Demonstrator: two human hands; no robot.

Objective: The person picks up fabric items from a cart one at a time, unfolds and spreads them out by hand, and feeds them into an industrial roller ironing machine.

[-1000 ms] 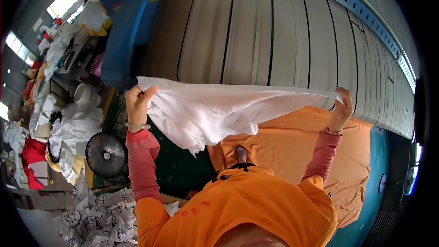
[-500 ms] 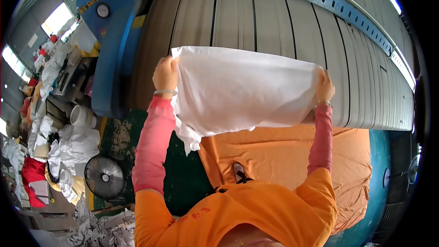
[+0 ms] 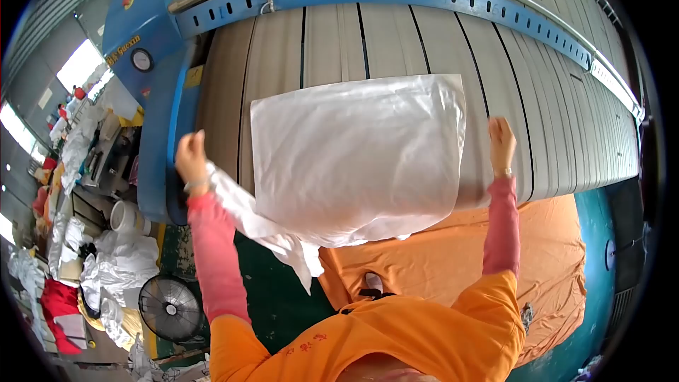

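Machinery fills the upper frame with its grey banded surface, and below it, at lower right, we see an orange sheet. At the centre, the white cloth lies spread on the machinery, its lower edge rumpled; a crumpled white length runs from its lower left to the left hand, left of centre. A black fan stands at lower left. The left hand's fingers are bent; we cannot tell whether they grasp that length. The right hand, right of centre, is off the cloth, fingers curled, how tightly we cannot tell. A round dial shows at upper left.
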